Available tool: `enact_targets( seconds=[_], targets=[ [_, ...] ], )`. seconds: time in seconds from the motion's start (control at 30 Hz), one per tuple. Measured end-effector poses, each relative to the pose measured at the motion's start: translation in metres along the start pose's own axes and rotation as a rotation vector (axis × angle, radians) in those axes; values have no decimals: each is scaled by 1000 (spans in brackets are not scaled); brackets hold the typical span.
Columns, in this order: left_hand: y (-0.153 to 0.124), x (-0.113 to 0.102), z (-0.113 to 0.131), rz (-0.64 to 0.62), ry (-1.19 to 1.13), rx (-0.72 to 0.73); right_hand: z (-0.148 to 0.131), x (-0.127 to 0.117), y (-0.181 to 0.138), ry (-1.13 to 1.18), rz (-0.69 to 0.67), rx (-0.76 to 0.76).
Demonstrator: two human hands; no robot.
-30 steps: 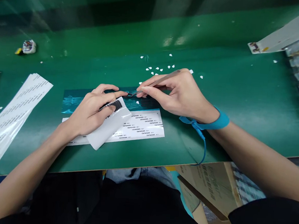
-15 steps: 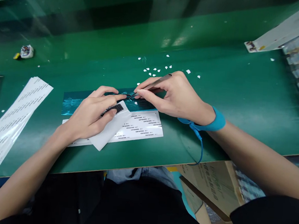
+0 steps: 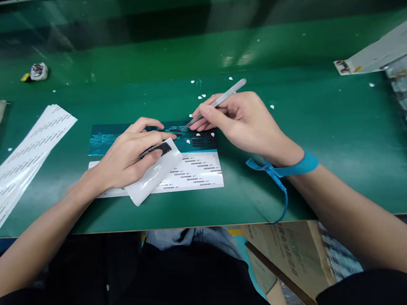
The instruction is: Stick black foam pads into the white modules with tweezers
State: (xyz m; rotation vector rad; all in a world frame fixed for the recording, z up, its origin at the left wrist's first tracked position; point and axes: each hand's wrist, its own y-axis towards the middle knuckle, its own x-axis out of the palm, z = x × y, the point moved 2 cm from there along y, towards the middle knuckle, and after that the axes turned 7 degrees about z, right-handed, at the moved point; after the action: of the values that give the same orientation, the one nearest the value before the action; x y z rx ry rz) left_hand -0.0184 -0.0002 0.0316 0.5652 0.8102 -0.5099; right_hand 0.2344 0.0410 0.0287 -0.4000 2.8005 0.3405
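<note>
Over the teal film [image 3: 102, 137], the right hand [image 3: 248, 121] pinches tweezers [image 3: 226, 97]; at its near edge the left hand [image 3: 127, 156] grips a white liner [image 3: 152, 181]. Fine positioning seems underway, calling for steady tips.

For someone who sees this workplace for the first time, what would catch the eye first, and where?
Probably the bright blue wrist strap on the right wrist, against the green table. Next, perhaps, the metal tweezers in the right hand, pointing down at the dark blue sheet near the middle. Long white printed strips also stand out at the left.
</note>
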Motion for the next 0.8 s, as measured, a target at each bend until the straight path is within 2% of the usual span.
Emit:
enact_targets(
  seconds=[0.07, 0.17, 0.27, 0.33, 0.47, 0.8],
  targets=[
    [1, -1, 3, 2, -13, 4, -5, 1, -4, 62, 138, -47],
    [1, -5, 9, 97, -109, -11, -16, 5, -14, 51, 329, -264],
    [0, -9, 13, 265, -305, -167, -26, 12, -26, -36, 306, -599],
    [-1, -8, 14, 309, -463, -305, -30, 15, -32, -129, 230, -743],
    [-3, 0, 14, 290, -707, -486, -32, 16, -36, -290, 132, -752],
    [-2, 7, 23, 446, -746, -532, -29, 20, -39, -311, 190, -891]
  ],
)
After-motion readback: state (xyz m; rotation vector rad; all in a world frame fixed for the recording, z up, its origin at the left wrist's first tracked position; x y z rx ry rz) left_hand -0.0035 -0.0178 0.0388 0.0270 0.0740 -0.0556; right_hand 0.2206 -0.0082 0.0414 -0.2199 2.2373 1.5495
